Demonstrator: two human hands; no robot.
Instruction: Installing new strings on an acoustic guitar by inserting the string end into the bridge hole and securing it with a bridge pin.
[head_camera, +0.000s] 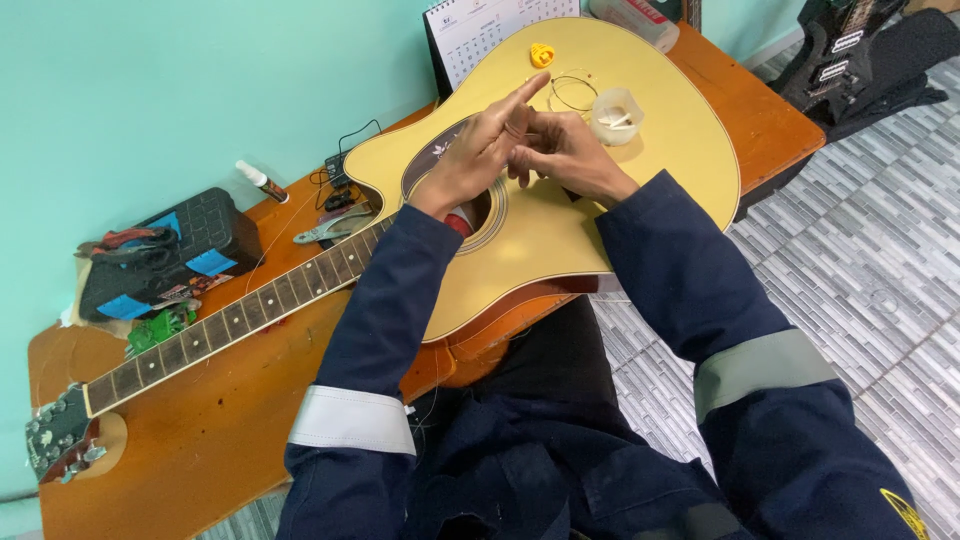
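Two hands meet above the acoustic guitar (560, 225), which lies flat on the wooden table (200, 440). The left hand (478, 152), index finger out toward one o'clock, touches the right hand (565, 152); what either pinches I cannot tell. A small plastic cup (617, 115) stands at the right hand's one o'clock.

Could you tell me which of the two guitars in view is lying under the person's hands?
The pale yellow acoustic guitar flat on the wooden table; the black electric guitar rests away on the tiled floor.
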